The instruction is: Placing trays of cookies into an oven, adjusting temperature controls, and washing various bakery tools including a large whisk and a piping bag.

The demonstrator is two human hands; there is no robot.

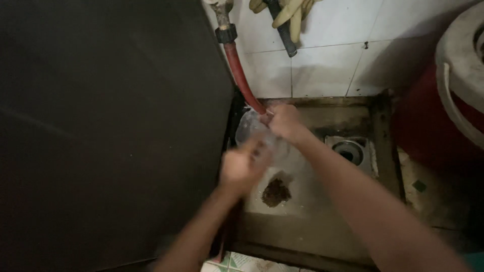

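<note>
From my remote seat, the head view looks down into a low, tiled wash basin (312, 229) sunk in the floor. At far left a large dark panel (101, 131) fills nearly half the frame. Just right of it, a red hose (241, 75) drops from a metal tap fitting (222, 12) on the white tiled wall (327, 70) and curves down toward the hands.

I see the left hand (242, 168) closed around the near side of a clear plastic container (252, 128), fingers curled on it (motion blur softens the outline, so I cannot tell exactly how the fingertips sit). The container is held above the basin's left half, close to the dark panel's edge, with the hose end right at its upper rim.

The right hand (285, 122) sits just beyond it, fingers pinched narrow at the end of the red hose, touching both the hose tip and the container's far edge; whether it grips the hose alone or the rim as well I cannot tell.

Below the hands, a brown clump of residue (276, 193) lies on the pale basin floor. Farther right is a round metal drain (349, 151), well apart from the hands. Above, yellowish rubber gloves (290, 15) hang on the wall beside a dark handle (282, 30). At far right stands a red bucket with a white lid (454, 100).
</note>
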